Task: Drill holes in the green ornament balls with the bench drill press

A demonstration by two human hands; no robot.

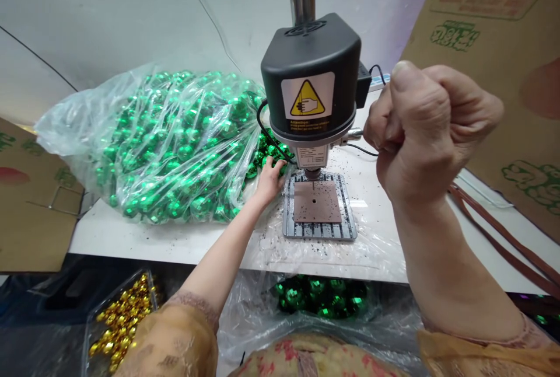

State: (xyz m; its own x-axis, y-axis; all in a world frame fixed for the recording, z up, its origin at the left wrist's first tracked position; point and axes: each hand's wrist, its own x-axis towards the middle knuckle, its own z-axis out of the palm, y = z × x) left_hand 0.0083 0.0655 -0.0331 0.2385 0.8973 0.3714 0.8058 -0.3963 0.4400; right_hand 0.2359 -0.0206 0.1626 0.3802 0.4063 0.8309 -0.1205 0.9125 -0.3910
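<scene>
**Left hand (pixel 270 181) among green balls (pixel 262 158), right hand (pixel 426 126) curled beside the drill (pixel 310 73)**

The left hand's fingers are slightly parted on the balls at the bag's (pixel 175 149) mouth; whether they grip one, I cannot tell. The right hand is raised in a tight fist near the drill's metal lever (pixel 356 132); its inside is hidden. Between the hands, a brown block (pixel 328 209) with a dark hole lies on the drill's slotted base (pixel 289 222). Dark specks dot the bench (pixel 175 248). Lower down, gold balls (pixel 122 313) fill a clear tray at left. Cartons (pixel 481 44) flank the bench.
</scene>
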